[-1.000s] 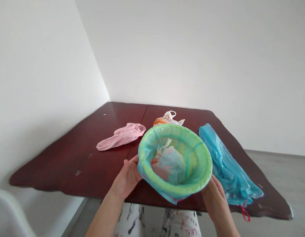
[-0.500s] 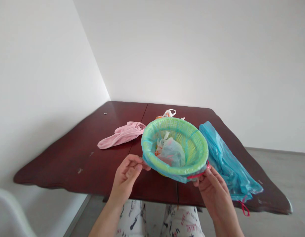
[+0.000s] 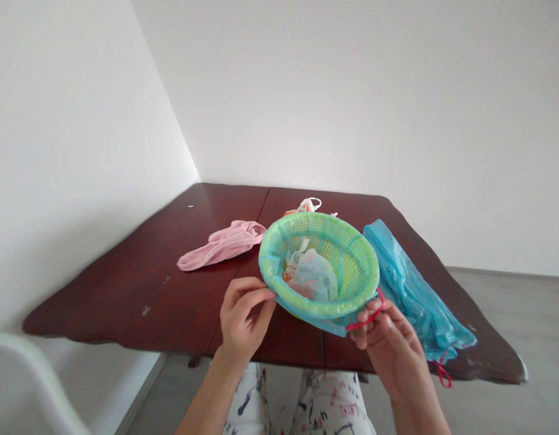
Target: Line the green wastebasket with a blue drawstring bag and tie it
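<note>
A green mesh plastic basket [image 3: 352, 266] is lined with a thin blue plastic bag [image 3: 302, 305], whose edge is folded over the rim. Inside lies a knotted whitish plastic bag [image 3: 313, 278] with reddish contents I cannot make out. My left hand [image 3: 245, 314] pinches the blue bag's edge at the basket's near left. At the near right, my right hand [image 3: 392, 338] has its fingers closed on the same bag's edge, by its red drawstring [image 3: 365, 317]. The basket is tilted towards me.
On the dark red table [image 3: 125, 290] a pink cloth [image 3: 223, 244] lies left of the basket. A second blue plastic bag [image 3: 415, 296] with a red drawstring lies to the right. Behind the basket shows a white and orange bag [image 3: 306, 206]. A white curved chair part [image 3: 30, 374] is at lower left.
My left hand has shifted right and up along the bag's edge and now pinches it closer under the rim. My right hand's fingers have shifted slightly at the red drawstring.
</note>
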Demonstrator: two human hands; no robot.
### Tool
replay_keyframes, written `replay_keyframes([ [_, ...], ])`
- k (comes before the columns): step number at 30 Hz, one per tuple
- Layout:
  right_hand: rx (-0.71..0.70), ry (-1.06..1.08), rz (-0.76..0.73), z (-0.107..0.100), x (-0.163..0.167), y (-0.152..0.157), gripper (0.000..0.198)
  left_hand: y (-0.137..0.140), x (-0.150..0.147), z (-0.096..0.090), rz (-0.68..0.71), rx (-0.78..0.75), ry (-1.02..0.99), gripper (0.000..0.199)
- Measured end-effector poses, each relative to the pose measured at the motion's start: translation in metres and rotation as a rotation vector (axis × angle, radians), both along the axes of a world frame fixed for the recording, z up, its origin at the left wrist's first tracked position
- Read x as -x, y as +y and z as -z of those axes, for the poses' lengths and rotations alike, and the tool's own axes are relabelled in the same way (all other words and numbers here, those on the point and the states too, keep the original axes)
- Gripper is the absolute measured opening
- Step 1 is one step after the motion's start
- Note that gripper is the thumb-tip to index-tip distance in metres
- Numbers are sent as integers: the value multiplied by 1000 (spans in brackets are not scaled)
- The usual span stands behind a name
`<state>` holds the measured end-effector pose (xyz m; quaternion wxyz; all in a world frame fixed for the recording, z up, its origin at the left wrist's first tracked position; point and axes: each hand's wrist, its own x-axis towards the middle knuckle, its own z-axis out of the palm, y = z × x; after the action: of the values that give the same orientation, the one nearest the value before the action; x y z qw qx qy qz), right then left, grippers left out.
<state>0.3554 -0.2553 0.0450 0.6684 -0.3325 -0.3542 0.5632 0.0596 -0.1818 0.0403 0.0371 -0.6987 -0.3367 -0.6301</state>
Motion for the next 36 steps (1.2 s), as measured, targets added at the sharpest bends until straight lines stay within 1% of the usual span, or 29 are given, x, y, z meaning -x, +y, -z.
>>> replay_keyframes([
  [1,-55,-79,38,5,0,-3,23,-2,0,0,-41,-35,22,29],
  [3,-185,-285,148,16,1,-7,31,-7,2,2,-102,-102,78,28],
  [5,-323,-505,261,26,3,-7,44,-11,4,1,-103,-155,146,28],
  [7,-458,-701,362,35,6,-3,59,-12,6,-1,-32,-164,195,32],
  [9,-555,-867,454,40,11,2,75,-11,6,-5,79,-130,202,36],
  [12,-630,-982,591,38,22,8,91,-9,4,-12,174,-84,181,39],
  [14,-622,-961,658,32,28,9,94,-8,2,-16,185,-71,153,38],
  [15,-606,-935,670,27,31,9,92,-7,1,-18,192,-63,127,38],
  [18,-543,-879,652,11,33,8,81,-5,-1,-26,205,-34,40,37],
  [21,-481,-896,634,-5,29,8,77,-1,-5,-40,170,42,75,29],
  [24,-351,-897,608,-22,20,10,77,7,-10,-61,171,177,144,19],
  [26,-241,-865,597,-34,13,12,79,13,-11,-75,216,251,154,14],
  [28,-151,-786,556,-47,5,15,82,19,-6,-88,258,309,192,11],
  [29,-117,-738,518,-53,1,17,84,22,-1,-93,275,333,236,14],
  [31,-81,-667,431,-62,-5,21,89,27,11,-98,308,355,357,27],
  [33,-85,-656,374,-67,-11,26,94,35,25,-93,345,364,426,41],
  [34,-98,-664,356,-69,-14,29,97,41,30,-87,365,388,402,48],
  [35,-111,-674,341,-70,-17,33,99,49,35,-80,385,434,320,55],
  [36,-123,-685,328,-71,-21,38,101,58,37,-71,402,514,182,63],
])
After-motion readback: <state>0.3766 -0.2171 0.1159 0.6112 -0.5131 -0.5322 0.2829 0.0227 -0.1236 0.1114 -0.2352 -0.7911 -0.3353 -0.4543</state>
